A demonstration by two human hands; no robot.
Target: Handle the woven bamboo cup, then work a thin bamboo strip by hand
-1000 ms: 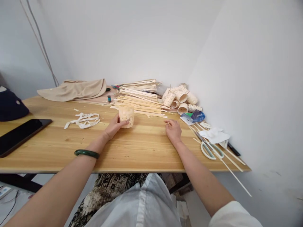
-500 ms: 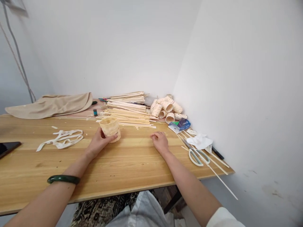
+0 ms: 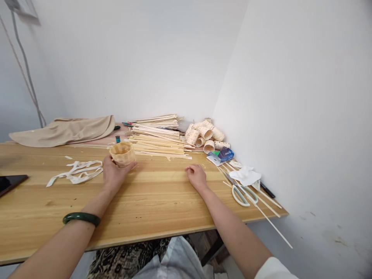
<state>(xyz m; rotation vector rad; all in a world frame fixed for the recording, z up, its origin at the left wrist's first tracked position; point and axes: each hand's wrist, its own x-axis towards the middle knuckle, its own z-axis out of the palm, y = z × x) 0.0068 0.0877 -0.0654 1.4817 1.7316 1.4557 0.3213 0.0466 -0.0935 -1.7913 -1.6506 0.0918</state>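
A pale woven cup [image 3: 123,154] stands nearly upright on the left half of the wooden table, its open mouth facing up. My left hand [image 3: 115,172] is wrapped round its near side, thumb toward the right; some of the fingers are hidden. On the tabletop to the right, my right hand [image 3: 196,176] rests with its fingers curled together; whether anything small is between them cannot be made out. Left of the cup lies a loose tangle of white ribbon [image 3: 83,170].
Behind are bundles of flat strips [image 3: 158,141], a small spool [image 3: 117,139], beige cloth [image 3: 66,130] and woven tubes [image 3: 205,133]. Scissors [image 3: 242,193], a blue packet [image 3: 222,155] and white tissue [image 3: 245,175] lie right. A dark phone [image 3: 11,183] lies at the left edge.
My left hand has moved left with the cup, which is turned so its mouth shows more. My right hand has stayed in place.
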